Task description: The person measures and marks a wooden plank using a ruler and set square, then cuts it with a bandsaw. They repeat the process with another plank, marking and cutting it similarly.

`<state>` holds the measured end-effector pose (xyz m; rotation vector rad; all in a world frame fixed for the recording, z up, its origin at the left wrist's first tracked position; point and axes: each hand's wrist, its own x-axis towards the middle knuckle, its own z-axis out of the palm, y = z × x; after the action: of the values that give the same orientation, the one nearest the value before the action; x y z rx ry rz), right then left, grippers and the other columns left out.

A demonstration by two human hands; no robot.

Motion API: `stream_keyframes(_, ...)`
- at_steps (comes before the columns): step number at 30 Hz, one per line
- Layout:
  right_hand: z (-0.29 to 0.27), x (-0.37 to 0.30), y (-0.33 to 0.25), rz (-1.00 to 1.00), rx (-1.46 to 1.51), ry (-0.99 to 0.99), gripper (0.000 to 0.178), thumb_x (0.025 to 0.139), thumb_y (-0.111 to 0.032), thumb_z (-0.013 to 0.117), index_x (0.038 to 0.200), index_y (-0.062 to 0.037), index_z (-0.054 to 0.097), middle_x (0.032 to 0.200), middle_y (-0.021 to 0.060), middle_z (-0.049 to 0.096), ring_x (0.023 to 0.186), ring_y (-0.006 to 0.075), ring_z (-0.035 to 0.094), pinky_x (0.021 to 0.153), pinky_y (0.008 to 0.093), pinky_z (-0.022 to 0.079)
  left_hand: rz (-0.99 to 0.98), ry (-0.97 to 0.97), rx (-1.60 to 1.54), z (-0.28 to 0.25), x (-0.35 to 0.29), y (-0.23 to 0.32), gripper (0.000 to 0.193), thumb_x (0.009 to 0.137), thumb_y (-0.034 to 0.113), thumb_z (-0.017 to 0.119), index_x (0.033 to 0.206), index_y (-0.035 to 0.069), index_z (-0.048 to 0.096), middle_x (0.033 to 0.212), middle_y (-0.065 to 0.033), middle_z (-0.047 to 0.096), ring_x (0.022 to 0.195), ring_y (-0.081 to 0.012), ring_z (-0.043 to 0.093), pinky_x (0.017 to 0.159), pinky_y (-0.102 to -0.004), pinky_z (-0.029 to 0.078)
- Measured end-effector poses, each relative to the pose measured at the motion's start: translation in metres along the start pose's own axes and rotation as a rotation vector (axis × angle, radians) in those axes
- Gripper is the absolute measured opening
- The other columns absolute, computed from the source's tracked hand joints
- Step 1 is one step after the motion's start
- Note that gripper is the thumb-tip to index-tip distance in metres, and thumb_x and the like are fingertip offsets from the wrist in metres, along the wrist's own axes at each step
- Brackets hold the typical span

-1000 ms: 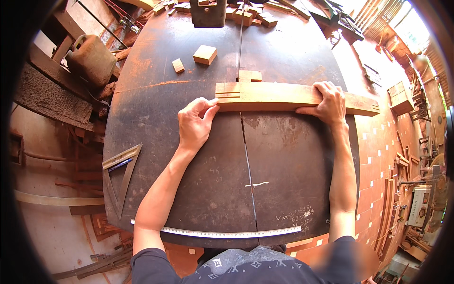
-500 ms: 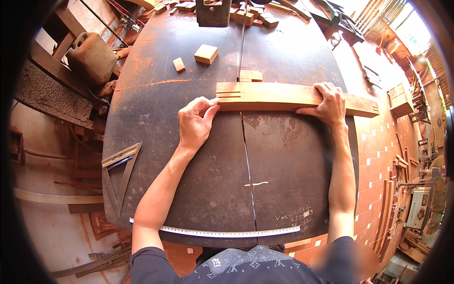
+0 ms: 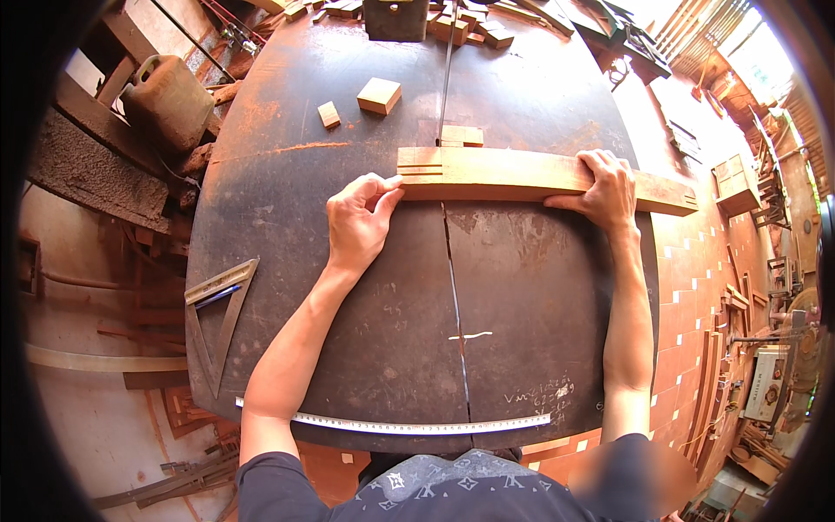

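A long squared wooden beam lies crosswise on the dark metal saw table, with narrow slots cut into its left end. My left hand is closed at that end, thumb and fingertips pinching its near corner. Farther right, my right hand grips the beam from above, thumb along the near side and fingers over the top. A thin upright saw blade comes down just behind the beam's left part. A small wood block sits against the beam's far side, beside the blade.
Two loose offcuts, a larger block and a smaller one, lie beyond my left hand. A metal triangle square with a blue pen rests at left. A white ruler strip follows the near edge. Several offcuts are heaped at the back.
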<state>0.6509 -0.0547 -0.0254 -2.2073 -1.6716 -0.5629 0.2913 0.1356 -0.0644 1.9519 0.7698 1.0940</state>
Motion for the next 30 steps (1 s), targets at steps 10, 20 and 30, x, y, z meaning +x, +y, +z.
stream_keyframes(10, -0.003, 0.002, -0.002, -0.004, 0.016, -0.01, 0.092, 0.054, -0.081, 0.096, 0.104, -0.0064, 0.078, 0.1, 0.0081, 0.075, 0.097, 0.0281, 0.073, 0.095, 0.0431, 0.053, -0.014, 0.012, -0.023, 0.001, -0.001, -0.003, 0.009, 0.097, 0.002, 0.084, 0.101, -0.003, 0.078, 0.089, -0.0115, 0.08, 0.079, -0.0106, 0.076, 0.072, -0.0285, 0.058)
stream_keyframes(20, -0.004, 0.002, -0.003, -0.002, 0.013, -0.009, 0.091, 0.054, -0.08, 0.096, 0.104, -0.0059, 0.078, 0.1, 0.009, 0.075, 0.096, 0.0292, 0.073, 0.095, 0.0437, 0.053, -0.015, 0.02, -0.038, 0.001, -0.001, -0.005, 0.008, 0.097, 0.001, 0.084, 0.1, -0.003, 0.078, 0.088, -0.0114, 0.081, 0.08, -0.0093, 0.076, 0.072, -0.0283, 0.058)
stream_keyframes(30, -0.003, 0.001, -0.004, 0.015, 0.013, -0.004, 0.091, 0.054, -0.081, 0.096, 0.102, -0.0061, 0.078, 0.101, 0.0091, 0.076, 0.096, 0.0288, 0.073, 0.094, 0.043, 0.054, -0.072, 0.013, -0.106, 0.004, 0.0, -0.013, 0.01, 0.098, 0.003, 0.083, 0.096, -0.002, 0.075, 0.096, -0.0101, 0.085, 0.084, -0.0086, 0.078, 0.074, -0.0281, 0.059)
